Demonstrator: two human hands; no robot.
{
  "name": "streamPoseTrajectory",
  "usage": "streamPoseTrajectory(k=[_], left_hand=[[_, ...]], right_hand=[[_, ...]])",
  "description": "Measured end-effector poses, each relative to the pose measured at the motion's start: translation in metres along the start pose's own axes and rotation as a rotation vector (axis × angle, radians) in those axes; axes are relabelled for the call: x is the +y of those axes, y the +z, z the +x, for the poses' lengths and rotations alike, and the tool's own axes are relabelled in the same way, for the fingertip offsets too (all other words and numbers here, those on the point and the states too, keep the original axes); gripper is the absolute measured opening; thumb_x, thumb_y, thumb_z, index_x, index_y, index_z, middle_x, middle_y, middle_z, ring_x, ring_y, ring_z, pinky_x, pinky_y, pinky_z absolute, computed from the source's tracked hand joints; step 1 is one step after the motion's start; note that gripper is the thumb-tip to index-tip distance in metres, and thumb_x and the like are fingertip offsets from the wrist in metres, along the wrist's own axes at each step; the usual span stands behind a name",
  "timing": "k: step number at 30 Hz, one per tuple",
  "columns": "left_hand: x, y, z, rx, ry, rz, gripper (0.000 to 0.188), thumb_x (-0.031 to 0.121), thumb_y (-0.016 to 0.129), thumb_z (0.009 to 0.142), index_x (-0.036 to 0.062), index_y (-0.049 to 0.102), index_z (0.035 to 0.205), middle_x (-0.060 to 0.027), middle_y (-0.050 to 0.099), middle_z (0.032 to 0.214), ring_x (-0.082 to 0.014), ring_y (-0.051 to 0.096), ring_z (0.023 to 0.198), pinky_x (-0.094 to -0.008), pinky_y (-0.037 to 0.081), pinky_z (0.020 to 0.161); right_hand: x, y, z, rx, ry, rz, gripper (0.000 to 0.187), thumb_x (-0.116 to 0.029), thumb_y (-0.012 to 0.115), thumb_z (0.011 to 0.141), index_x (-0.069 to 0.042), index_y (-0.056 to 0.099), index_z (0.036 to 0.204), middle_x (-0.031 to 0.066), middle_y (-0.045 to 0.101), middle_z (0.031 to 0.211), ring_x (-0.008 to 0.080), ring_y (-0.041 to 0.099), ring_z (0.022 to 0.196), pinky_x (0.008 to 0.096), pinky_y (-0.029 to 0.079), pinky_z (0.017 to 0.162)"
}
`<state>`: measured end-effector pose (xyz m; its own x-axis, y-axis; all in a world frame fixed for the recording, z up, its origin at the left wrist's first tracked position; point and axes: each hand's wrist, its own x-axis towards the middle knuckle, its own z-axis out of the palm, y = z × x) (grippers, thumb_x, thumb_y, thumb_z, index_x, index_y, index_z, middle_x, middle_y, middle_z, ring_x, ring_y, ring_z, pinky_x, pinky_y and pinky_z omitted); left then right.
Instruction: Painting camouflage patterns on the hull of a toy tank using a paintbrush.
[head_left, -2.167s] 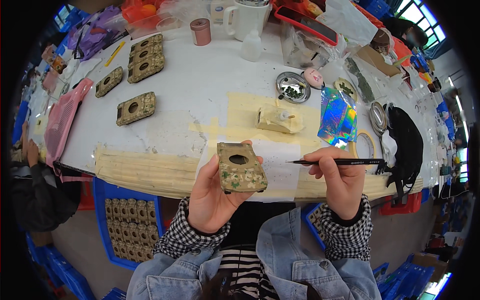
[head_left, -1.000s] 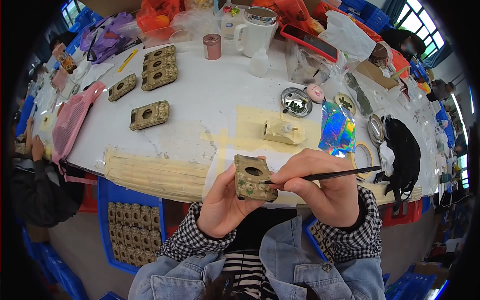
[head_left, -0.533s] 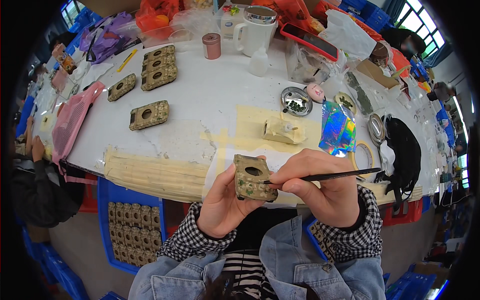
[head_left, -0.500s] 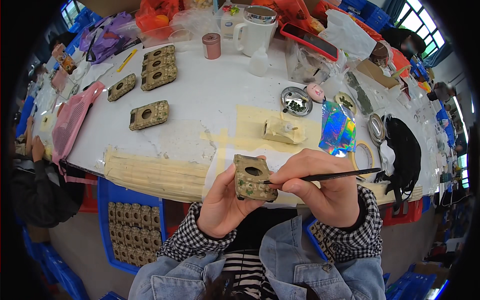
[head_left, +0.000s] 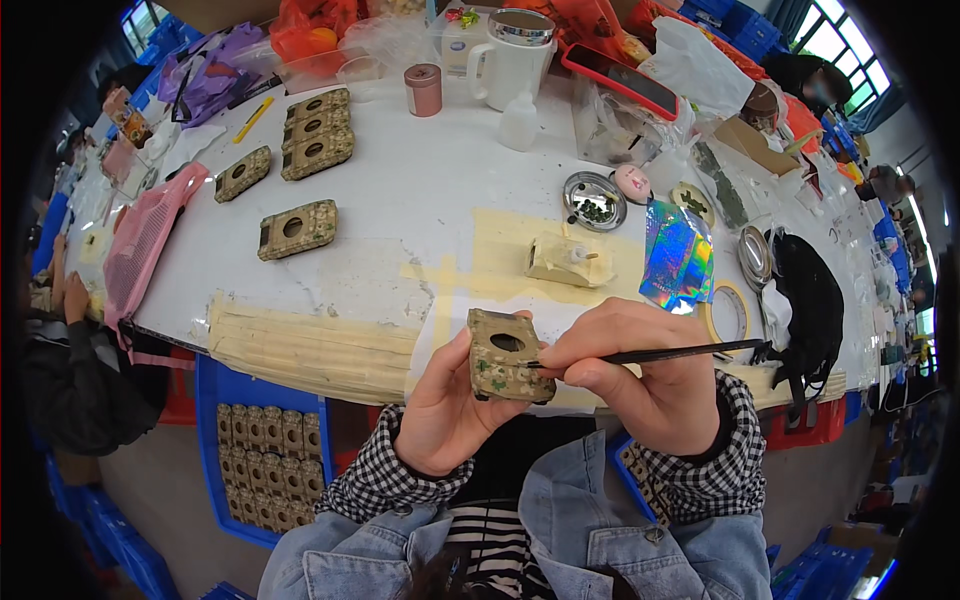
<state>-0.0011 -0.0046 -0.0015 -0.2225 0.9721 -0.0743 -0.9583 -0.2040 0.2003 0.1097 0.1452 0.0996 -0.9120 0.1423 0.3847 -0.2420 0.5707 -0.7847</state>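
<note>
In a busy workroom, a white counter (head_left: 390,180) is filling most of the frame. A white mug (head_left: 510,75) and a red-cased phone (head_left: 622,82) are sitting near the top, and pale tape (head_left: 310,340) is covering the near edge. In the upper left, camouflage shells (head_left: 316,228) are lying on the counter; in the lower left, a blue tray (head_left: 208,440) is holding rows more. Right of centre, a round metal dish (head_left: 619,190) is holding small dark green pieces (head_left: 595,211).

At the centre of the frame, over white paper (head_left: 428,345), the left hand (head_left: 437,420) is holding another shell (head_left: 488,365), hole upward, its fingers clamping on it with the thumb at the left edge. The right hand (head_left: 655,390) is pinching a thin black brush (head_left: 665,354), fingers closing on it near the tip, the handle slanting off rightward. The tip is meeting the shell's right side below the hole, touching or barely clear; I cannot tell which.

Doing this well is probably depending on steadiness: the left fingers gripping clear of the tip, the hands bracing against each other, and the brush pressing lightly enough to be sparing the neighbouring green patches (head_left: 498,384).
</note>
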Motion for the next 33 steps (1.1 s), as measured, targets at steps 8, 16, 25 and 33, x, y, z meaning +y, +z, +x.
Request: streamPoseTrajectory(k=[8, 16, 25, 33], left_hand=[[0.0003, -0.0006, 0.0000, 0.003, -0.003, -0.007, 0.052, 0.035, 0.030, 0.101, -0.0006, 0.030, 0.139, -0.0171, 0.050, 0.128, -0.0278, 0.055, 0.114, -0.0365, 0.053, 0.093], [0.0000, 0.0010, 0.0001, 0.023, 0.007, 0.009, 0.052, 0.035, 0.030, 0.100, -0.0005, 0.030, 0.139, -0.0170, 0.050, 0.127, -0.0278, 0.056, 0.114, -0.0370, 0.052, 0.093], [0.0005, 0.0002, 0.0000, 0.000, -0.006, -0.050, 0.052, 0.034, 0.030, 0.101, -0.0004, 0.030, 0.139, -0.0167, 0.050, 0.128, -0.0275, 0.055, 0.114, -0.0369, 0.052, 0.093], [-0.0001, -0.0007, -0.0001, -0.005, -0.002, -0.043, 0.052, 0.035, 0.029, 0.101, -0.0003, 0.030, 0.139, -0.0173, 0.050, 0.128, -0.0278, 0.055, 0.114, -0.0370, 0.053, 0.093]], right_hand=[[0.0009, 0.0003, -0.0002, -0.002, 0.001, 0.000, 0.013, -0.007, 0.067, 0.083, 0.002, 0.065, 0.092, 0.0107, 0.066, 0.083, 0.0227, 0.062, 0.072, 0.0298, 0.049, 0.064], [0.0018, 0.0009, -0.0004, 0.007, -0.001, 0.005, 0.013, -0.008, 0.067, 0.083, 0.002, 0.065, 0.092, 0.0103, 0.066, 0.082, 0.0218, 0.062, 0.071, 0.0292, 0.048, 0.063], [0.0038, 0.0016, -0.0017, 0.034, 0.005, 0.017, 0.012, -0.007, 0.066, 0.084, 0.002, 0.065, 0.091, 0.0102, 0.066, 0.081, 0.0211, 0.062, 0.070, 0.0290, 0.048, 0.063], [0.0030, 0.0019, -0.0018, 0.027, 0.023, 0.030, 0.011, -0.006, 0.066, 0.084, 0.002, 0.066, 0.091, 0.0100, 0.066, 0.081, 0.0208, 0.062, 0.071, 0.0288, 0.048, 0.063]])
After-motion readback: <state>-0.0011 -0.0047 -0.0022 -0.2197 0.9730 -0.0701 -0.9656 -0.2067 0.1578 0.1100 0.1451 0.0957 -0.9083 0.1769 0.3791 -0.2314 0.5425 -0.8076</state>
